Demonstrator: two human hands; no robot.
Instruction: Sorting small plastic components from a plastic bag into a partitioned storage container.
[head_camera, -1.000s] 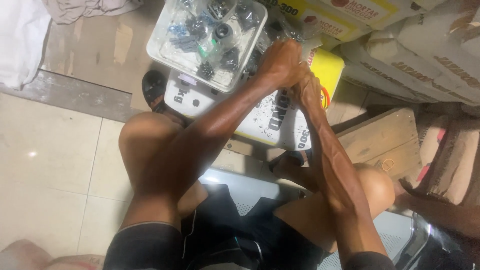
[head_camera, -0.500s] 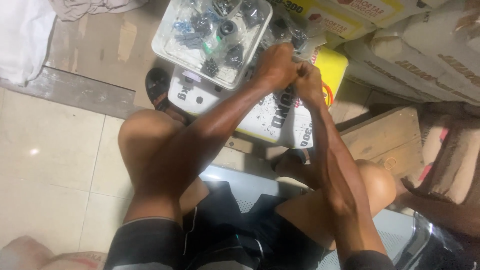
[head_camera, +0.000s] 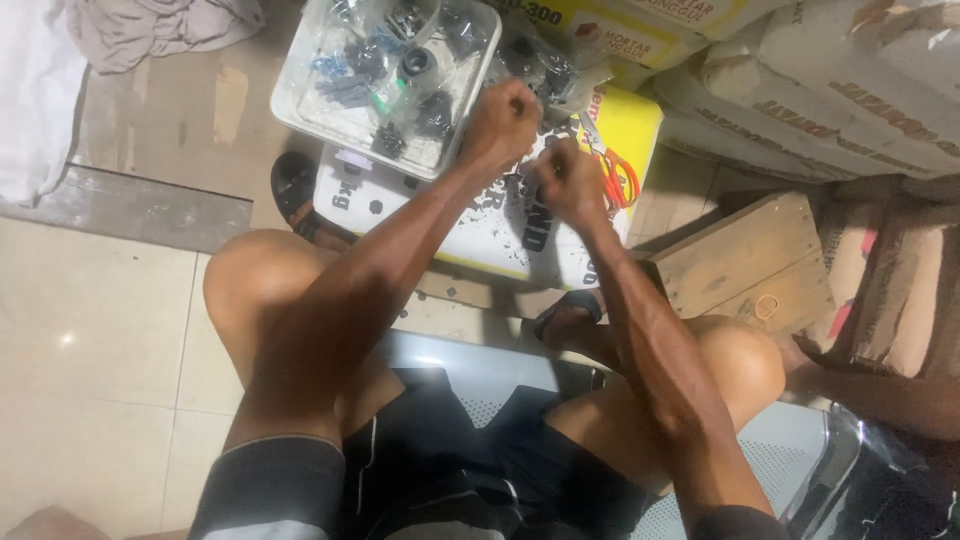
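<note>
Seat: the person is sitting on a perforated grey chair (head_camera: 470, 375), knees spread, both forearms reaching forward over the floor.
Feet: dark sandals (head_camera: 295, 195) are resting on the floor at the near edge of the sack.
Work surface: a white-and-yellow sack (head_camera: 480, 225) is lying flat on the floor and serving as a counter; small dark crumbs are scattered over its middle.
Right hand (head_camera: 568, 185): it is curling into a closed grip over the sack's middle; something small seems to be pinched inside, but what it is cannot be told.
Left hand (head_camera: 505, 120): it is clenching in a fist at the sack's far edge, just beside the tray's right corner; its contents are hidden as well.
Hands together: they are working near each other, not quite touching.
Doing it well: judging by the pose, keeping both fists low over the sack should let any dropped piece land on it rather than on the tiles.
Tool: orange-handled scissors (head_camera: 620, 175) are lying at the sack's right edge, just beside the right hand.
Tray: a clear plastic tray (head_camera: 300, 105) of small dark fittings in bags is sitting on the sack's far left corner.
In the way: the tray is crowding the left wrist; a wooden crate (head_camera: 745, 265) is standing off the sack's right side.
Beyond: stacked paper sacks (head_camera: 830, 90) are filling the far right, and crumpled cloth (head_camera: 160, 25) is lying far left.
</note>
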